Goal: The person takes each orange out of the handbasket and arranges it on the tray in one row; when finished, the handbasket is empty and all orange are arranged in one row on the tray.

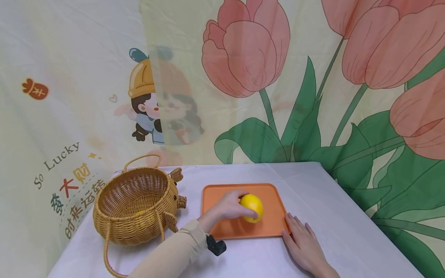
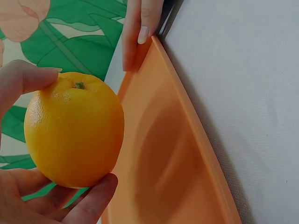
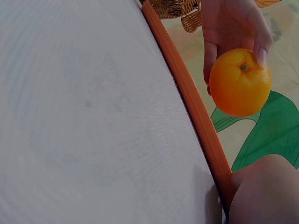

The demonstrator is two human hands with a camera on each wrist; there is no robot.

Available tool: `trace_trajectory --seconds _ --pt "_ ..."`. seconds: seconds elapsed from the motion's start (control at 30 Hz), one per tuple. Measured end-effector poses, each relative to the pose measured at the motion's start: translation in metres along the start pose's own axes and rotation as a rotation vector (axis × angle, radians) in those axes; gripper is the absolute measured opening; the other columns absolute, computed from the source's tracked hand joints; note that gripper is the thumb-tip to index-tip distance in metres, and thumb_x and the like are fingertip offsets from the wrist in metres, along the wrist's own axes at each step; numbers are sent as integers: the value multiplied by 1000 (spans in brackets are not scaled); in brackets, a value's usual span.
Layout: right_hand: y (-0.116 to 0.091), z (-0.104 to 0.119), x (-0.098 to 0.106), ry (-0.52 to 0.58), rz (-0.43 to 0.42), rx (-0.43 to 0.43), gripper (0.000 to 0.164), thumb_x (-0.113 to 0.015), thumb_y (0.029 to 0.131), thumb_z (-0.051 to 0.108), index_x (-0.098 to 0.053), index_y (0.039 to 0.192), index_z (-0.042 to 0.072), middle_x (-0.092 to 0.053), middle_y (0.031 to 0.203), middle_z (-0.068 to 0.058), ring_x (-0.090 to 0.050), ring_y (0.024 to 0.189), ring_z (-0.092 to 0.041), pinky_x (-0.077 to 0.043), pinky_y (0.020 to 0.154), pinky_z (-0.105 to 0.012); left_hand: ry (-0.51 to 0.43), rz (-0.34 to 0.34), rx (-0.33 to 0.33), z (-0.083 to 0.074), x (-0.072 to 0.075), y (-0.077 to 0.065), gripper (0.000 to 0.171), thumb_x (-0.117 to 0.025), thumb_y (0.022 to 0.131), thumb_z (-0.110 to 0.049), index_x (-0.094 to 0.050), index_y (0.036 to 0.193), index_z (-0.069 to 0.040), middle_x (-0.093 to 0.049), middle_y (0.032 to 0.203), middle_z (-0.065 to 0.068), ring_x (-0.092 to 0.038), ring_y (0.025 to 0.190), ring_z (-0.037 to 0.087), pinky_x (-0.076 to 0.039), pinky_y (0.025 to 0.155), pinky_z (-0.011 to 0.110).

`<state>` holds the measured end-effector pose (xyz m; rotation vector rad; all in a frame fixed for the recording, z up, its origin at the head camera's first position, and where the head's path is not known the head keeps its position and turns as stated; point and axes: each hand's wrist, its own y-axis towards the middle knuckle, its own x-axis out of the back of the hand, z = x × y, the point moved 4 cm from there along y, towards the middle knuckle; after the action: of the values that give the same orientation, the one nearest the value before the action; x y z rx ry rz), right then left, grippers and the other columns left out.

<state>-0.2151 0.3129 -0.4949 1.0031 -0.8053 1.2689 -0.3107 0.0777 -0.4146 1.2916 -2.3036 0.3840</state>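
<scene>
The left hand (image 1: 233,205) grips an orange (image 1: 253,206) over the tray (image 1: 272,216); the outstretched, relaxed right hand (image 1: 304,245) touches the tray's near right corner. A basket (image 1: 130,231) stands to the left.

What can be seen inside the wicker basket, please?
In the wicker basket, a yellow thing just shows over the near side, which hides most of it and anything beside it.

Beige left sleeve (image 1: 170,251) with small black wrist-worn piece (image 1: 216,246)
</scene>
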Motion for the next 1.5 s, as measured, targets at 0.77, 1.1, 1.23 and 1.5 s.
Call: trace_trajectory --seconds 0.77,1.1,1.23,1.5 --pt "1 -1 2 3 13 -4 67 -47 108 43 -36 156 -3 -39 159 -20 -29 148 -44 -7 118 -66 9 -26 9 -1 -13 4 80 -89 73 -41 -59 140 -8 -64 117 -3 -56 102 19 -52 87 38" --pt "0 -1 0 15 29 -22 66 -49 107 40 -36 156 -2 -38 159 -20 -28 148 -44 -6 118 -66 17 -38 13 0 -24 8 83 -89 71 -43 -59 141 -9 -64 119 -2 -57 101 18 -52 88 39" --pt "0 -1 -1 14 25 -22 65 -50 107 39 -37 156 -2 -39 159 -20 -29 148 -44 -6 118 -65 12 -40 16 2 -26 9 82 -89 72 -41 -58 141 -9 -64 120 -2 -57 102 18 -52 89 40" --pt "1 0 -2 17 32 -33 65 -51 107 38 -37 156 -2 -39 159 -20 -29 148 -44 -6 118 -65 8 -51 27 3 -29 9 82 -90 73 -39 -58 141 -9 -63 122 0 -57 104 20 -53 90 42"
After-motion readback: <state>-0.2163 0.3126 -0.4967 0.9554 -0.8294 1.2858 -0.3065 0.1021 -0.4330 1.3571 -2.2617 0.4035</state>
